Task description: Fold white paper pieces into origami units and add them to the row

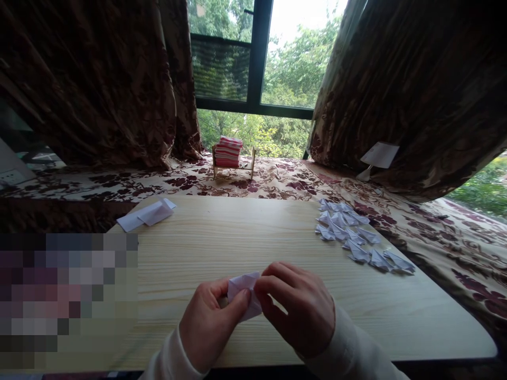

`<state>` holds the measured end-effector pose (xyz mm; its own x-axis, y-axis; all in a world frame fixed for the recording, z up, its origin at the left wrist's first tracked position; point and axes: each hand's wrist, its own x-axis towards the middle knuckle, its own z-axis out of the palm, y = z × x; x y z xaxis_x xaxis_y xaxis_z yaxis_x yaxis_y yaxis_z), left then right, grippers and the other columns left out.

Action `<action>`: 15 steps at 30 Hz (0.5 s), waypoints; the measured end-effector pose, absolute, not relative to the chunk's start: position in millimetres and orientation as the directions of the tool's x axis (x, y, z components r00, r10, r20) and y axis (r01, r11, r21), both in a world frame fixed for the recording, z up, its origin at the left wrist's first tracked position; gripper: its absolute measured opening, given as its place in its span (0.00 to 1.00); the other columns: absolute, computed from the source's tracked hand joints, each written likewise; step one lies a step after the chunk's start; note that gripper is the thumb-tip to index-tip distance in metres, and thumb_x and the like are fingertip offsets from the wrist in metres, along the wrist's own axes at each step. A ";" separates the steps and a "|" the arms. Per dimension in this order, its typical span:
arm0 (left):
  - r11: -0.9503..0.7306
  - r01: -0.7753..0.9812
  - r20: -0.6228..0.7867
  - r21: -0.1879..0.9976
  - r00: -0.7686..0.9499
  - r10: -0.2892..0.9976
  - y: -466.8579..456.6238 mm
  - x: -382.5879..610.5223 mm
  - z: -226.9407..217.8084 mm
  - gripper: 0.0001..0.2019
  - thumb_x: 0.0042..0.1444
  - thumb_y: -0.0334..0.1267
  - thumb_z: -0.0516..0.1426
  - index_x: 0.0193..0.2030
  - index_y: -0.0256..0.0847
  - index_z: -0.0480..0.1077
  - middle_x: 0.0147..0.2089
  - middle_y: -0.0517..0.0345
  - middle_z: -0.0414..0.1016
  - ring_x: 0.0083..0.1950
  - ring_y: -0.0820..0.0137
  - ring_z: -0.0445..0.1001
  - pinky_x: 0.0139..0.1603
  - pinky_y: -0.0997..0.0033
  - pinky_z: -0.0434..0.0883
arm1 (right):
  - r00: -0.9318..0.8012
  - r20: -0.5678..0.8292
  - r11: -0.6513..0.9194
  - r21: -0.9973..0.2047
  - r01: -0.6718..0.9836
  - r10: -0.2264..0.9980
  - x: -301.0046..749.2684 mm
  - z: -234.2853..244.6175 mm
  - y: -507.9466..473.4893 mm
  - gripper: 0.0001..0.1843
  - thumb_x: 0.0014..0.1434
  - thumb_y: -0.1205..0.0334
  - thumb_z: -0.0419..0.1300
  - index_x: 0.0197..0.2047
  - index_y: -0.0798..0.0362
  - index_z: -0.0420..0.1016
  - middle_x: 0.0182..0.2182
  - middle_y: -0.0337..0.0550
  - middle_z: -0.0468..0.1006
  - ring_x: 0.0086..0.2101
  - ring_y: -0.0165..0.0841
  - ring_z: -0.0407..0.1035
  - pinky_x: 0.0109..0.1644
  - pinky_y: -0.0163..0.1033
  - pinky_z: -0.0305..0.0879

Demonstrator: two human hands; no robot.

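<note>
a small folded piece of white paper (244, 295) sits between both hands just above the near middle of the pale wooden table (222, 237), partly hidden by fingers so its exact fold cannot be told. the left hand (209, 324) grips it from the left, thumb lying across the paper's front and the fingers curled beneath it, pinching the sheet. the right hand (301, 311) comes in from the right with its fingertips bent down onto the paper's upper right edge, also pinching it; the two hands are touching or nearly touching at the paper. both wrists wear light cream sleeves (348, 348) that run off the lower edge of the view. farther out on the table, toward the right rim, lies a loose heap of folded white paper pieces (356, 237), spread in a band that trails toward the near right. at the far left corner of the table lies a flat white paper strip (147, 215), well apart from the hands. beyond the table a floral cloth (277, 182) covers a ledge, on which a small wooden rack with striped red and white fabric (228, 153) stands before the window (257, 58). dark patterned curtains (99, 79) hang to either side.
</note>
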<state>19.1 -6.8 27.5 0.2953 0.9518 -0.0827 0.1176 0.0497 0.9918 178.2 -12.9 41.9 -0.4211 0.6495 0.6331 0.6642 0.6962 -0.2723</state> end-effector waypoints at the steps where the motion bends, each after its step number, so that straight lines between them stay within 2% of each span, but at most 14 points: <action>1: 0.060 0.108 -0.091 0.992 0.306 0.948 -6.3 18.9 26.2 0.11 0.49 0.39 0.56 0.30 0.33 0.76 0.27 0.54 0.76 0.31 0.66 0.70 0.32 0.70 0.66 | -0.443 0.640 0.705 -0.225 0.673 0.627 178.1 43.4 -12.7 0.11 0.56 0.71 0.52 0.25 0.54 0.70 0.22 0.40 0.70 0.23 0.29 0.60 0.26 0.34 0.54; 4: 0.103 0.067 -0.120 0.992 0.338 0.933 -4.8 19.1 22.5 0.12 0.49 0.40 0.56 0.27 0.33 0.74 0.25 0.55 0.75 0.29 0.67 0.69 0.32 0.70 0.65 | -0.515 0.642 0.734 -0.112 0.670 0.568 179.5 44.6 -12.8 0.14 0.59 0.71 0.49 0.24 0.55 0.70 0.21 0.41 0.69 0.22 0.29 0.57 0.25 0.36 0.52; 7: 0.149 0.032 -0.151 0.988 0.344 0.927 -4.0 19.9 21.4 0.12 0.48 0.42 0.57 0.27 0.32 0.75 0.25 0.56 0.74 0.29 0.68 0.68 0.31 0.71 0.64 | -0.568 0.637 0.763 -0.048 0.645 0.520 182.9 41.5 -13.6 0.14 0.61 0.69 0.49 0.27 0.56 0.71 0.21 0.42 0.70 0.23 0.30 0.57 0.26 0.36 0.53; 15: 0.248 -0.027 -0.224 0.968 0.342 0.912 -3.0 19.8 27.7 0.14 0.44 0.44 0.60 0.27 0.32 0.76 0.23 0.58 0.73 0.26 0.73 0.64 0.28 0.75 0.61 | -0.588 0.666 0.796 -0.014 0.605 0.459 187.8 34.7 -16.5 0.12 0.62 0.70 0.48 0.33 0.58 0.72 0.26 0.45 0.72 0.26 0.32 0.61 0.29 0.38 0.59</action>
